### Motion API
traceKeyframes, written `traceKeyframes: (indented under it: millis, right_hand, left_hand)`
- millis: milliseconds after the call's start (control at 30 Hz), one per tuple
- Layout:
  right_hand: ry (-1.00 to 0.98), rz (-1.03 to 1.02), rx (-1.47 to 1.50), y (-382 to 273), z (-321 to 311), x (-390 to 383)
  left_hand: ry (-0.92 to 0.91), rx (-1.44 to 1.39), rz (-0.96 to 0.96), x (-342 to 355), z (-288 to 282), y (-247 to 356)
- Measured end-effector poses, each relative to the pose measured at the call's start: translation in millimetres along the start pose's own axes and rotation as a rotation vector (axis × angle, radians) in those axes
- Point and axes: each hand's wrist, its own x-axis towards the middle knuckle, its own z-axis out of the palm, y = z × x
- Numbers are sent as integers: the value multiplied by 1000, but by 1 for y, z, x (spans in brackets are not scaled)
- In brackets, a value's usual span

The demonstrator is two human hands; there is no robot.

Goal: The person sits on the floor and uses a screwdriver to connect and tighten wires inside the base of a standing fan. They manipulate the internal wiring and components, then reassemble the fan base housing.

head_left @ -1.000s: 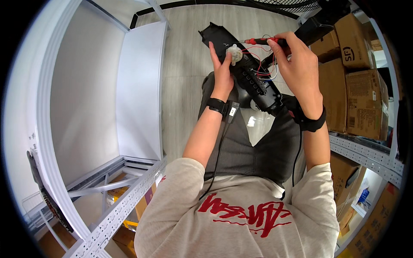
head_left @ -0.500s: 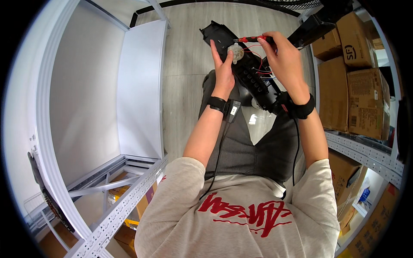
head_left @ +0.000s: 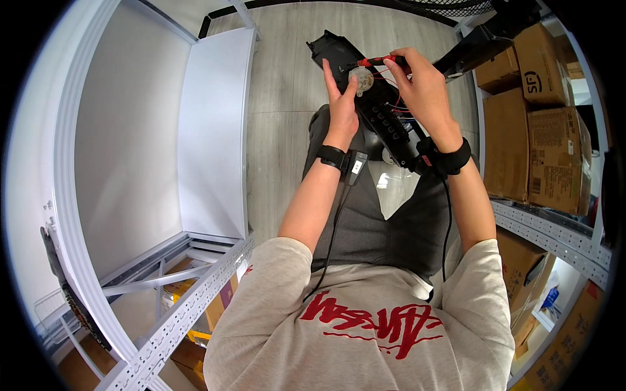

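The left hand (head_left: pixel 342 104) reaches up along the near side of a long black device (head_left: pixel 381 111) that lies slanted above the person's lap, its far end pointing up and left toward the floor. The fingers of this hand are stretched and held close together, the fingertips (head_left: pixel 331 73) pressed against the black body just beside a small round pale part (head_left: pixel 360 78) mounted on it. The right hand (head_left: pixel 420 88) comes from the right and curls over the device; its thumb and forefinger are pinched shut on a red-handled tool (head_left: pixel 376 61), whose tip meets the round part. Thin red wires (head_left: pixel 395 91) run under this hand. The near end of the device is hidden behind the right wrist and its black wristband (head_left: pixel 448 159), and what the remaining right fingers touch cannot be told. Cardboard boxes (head_left: pixel 535 124) fill the shelf on the right.
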Motion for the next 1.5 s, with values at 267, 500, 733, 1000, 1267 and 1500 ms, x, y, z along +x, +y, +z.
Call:
traceKeyframes:
  millis: [267, 500, 733, 1000, 1267, 1500]
  right_hand:
    - [-6, 5, -8, 1, 1, -1]
    - [-9, 0, 6, 0, 4, 1]
    - [-24, 13, -1, 1, 7, 1]
    - [-44, -12, 18, 0, 12, 0]
    - [-43, -20, 14, 2, 14, 1]
    - [-40, -14, 4, -2, 13, 1]
  left_hand:
    - [15, -55, -25, 0, 1, -1]
    - [-5, -99, -29, -3, 3, 4]
    - [7, -79, -40, -3, 3, 5]
    - [-3, -95, -40, -3, 4, 6]
    - [-23, -118, -42, -4, 6, 8]
    - [7, -130, -53, -3, 3, 7]
